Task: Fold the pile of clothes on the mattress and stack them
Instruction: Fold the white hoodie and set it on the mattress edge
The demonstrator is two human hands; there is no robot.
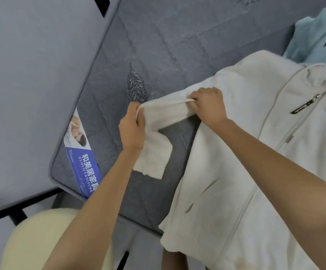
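A cream zip-up jacket (pixel 242 172) lies front-up on the grey mattress (pixel 158 45), its zipper running up to the collar at the right. Its sleeve (pixel 164 117) stretches out to the left, lifted off the mattress. My left hand (pixel 132 129) grips the sleeve near the cuff, and the cuff end hangs down below it. My right hand (pixel 208 106) pinches the sleeve closer to the shoulder. A light blue garment (pixel 318 36) with a dark bird print lies crumpled at the far right corner.
The mattress corner carries a blue and white label (pixel 82 156) at the left edge. A dark bed frame (pixel 21 207) and grey floor lie beyond that edge. My pale yellow clothing (pixel 41 240) shows at the bottom left.
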